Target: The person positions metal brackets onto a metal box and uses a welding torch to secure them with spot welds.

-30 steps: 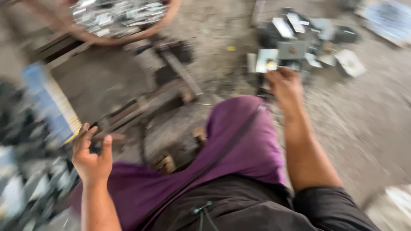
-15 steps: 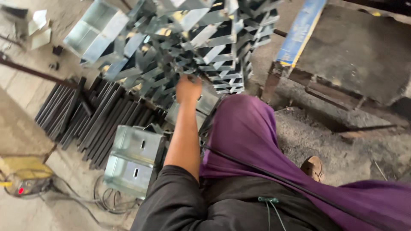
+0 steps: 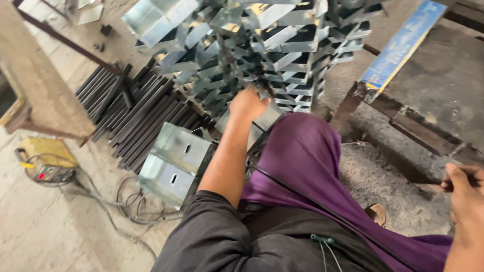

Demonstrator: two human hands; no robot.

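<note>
Head view shows my left hand (image 3: 247, 105) closed on a folded steel bracket (image 3: 262, 117) at the foot of the bracket stack (image 3: 252, 45) on the floor, my right hand (image 3: 466, 194) loosely curled and empty, so pulling that piece free without toppling its neighbours seems next.

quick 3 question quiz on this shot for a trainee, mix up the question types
1. True or false: the left hand reaches into the stack of folded sheet-metal brackets.
2. What lies on the floor left of the stack? A) dark metal bars B) wooden planks C) coiled rope
3. Fill in: the right hand is at the frame's ___ edge, away from the stack.

Key:
1. True
2. A
3. Right
</note>
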